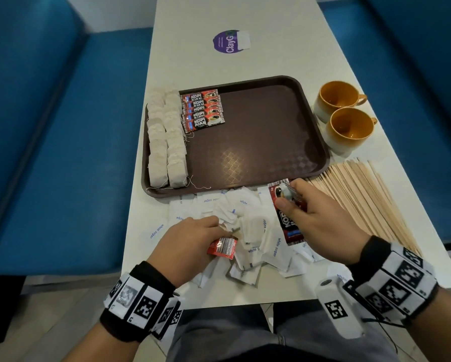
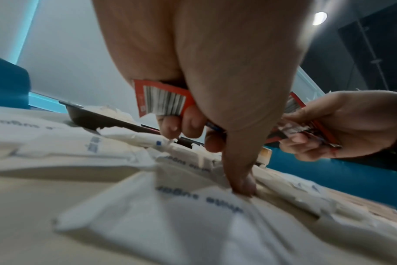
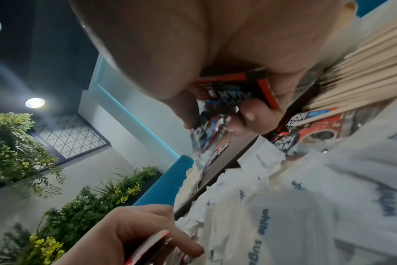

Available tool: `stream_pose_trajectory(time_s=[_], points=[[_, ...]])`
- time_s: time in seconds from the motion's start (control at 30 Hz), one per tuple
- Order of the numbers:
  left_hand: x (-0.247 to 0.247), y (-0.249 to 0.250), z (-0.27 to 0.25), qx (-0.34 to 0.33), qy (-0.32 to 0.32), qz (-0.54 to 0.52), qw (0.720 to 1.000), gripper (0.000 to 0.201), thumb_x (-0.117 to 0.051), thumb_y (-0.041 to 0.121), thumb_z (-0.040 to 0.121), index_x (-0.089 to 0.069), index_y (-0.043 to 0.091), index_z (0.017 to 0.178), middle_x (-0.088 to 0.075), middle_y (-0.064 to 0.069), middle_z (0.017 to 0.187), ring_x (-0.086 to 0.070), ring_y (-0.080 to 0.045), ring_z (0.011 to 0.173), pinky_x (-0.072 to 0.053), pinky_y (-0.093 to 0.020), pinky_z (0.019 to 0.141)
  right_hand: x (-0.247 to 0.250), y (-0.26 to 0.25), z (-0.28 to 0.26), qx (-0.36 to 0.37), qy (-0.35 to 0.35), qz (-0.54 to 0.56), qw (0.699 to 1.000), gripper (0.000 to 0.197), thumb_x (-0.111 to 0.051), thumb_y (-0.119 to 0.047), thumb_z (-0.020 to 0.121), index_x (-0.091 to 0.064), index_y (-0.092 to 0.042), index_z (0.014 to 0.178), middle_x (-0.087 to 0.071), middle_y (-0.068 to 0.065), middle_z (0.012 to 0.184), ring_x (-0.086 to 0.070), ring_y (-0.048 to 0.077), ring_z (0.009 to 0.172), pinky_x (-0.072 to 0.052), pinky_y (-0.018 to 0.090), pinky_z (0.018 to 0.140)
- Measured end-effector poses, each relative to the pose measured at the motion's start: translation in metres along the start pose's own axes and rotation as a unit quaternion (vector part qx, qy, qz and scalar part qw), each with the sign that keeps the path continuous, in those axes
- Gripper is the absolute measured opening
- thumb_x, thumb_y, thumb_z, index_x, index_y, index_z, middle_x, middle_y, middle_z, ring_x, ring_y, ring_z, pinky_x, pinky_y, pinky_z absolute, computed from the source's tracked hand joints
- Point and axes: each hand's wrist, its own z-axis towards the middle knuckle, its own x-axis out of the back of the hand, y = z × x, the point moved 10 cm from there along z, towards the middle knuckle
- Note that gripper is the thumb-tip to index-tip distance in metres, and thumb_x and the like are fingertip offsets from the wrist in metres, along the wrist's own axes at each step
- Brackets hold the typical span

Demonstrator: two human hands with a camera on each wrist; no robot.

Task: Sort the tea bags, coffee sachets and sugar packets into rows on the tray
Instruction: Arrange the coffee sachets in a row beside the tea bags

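Red-and-black foil coffee sachets (image 1: 288, 205) fill the right hand (image 1: 321, 220), thumb and fingers clasping several at the near right corner of the dark brown plastic tray (image 1: 258, 131). Their long axis runs toward and away from the person. The left hand (image 1: 193, 241), over the loose heap of white paper sugar packets (image 1: 255, 231) on the cream table (image 1: 245, 17), pinches one more red sachet (image 1: 223, 246), barcode side up.

Five sachets already form a short row (image 1: 202, 109) at the tray's far left, beside two columns of pale paper tea bags (image 1: 165, 142); these lie crosswise, so the held ones likely need a quarter turn. That row lies ahead and left, nearer the left hand.

Only the left wrist view shows the little finger pressing a sugar packet (image 2: 170, 211); only the right wrist view shows another sachet (image 3: 306, 132) lying flat beside wooden stirrers (image 3: 351, 71).
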Motion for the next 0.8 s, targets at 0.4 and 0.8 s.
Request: stream_pose_trajectory(time_s=[0.4, 0.8], points=[[0.029, 0.000, -0.001, -0.047, 0.141, -0.094, 0.984, 0.042, -0.085, 0.001, 0.072, -0.074, 0.023, 0.106, -0.057, 0.012, 0.094, -0.058, -0.016, 0.073, -0.052, -0.033, 0.061, -0.015, 0.003, 0.012, -0.020, -0.043, 0.093, 0.995, 0.010, -0.060, -0.016, 0.099, -0.067, -0.023, 0.102, -0.074, 0.004, 0.099, -0.071, 0.028, 0.093, -0.056, 0.057, 0.090], [0.075, -0.033, 0.002, 0.099, 0.230, -0.395, 0.884, 0.014, -0.048, 0.041, 0.103, -0.059, 0.032, 0.101, -0.065, 0.003, 0.088, -0.063, -0.024, 0.079, -0.051, -0.042, 0.071, -0.021, -0.051, 0.024, 0.058, -0.036, 0.218, 0.974, 0.028, -0.085, -0.012, 0.080, -0.074, -0.008, 0.106, -0.076, 0.015, 0.104, -0.072, 0.037, 0.102, -0.057, 0.053, 0.096]])
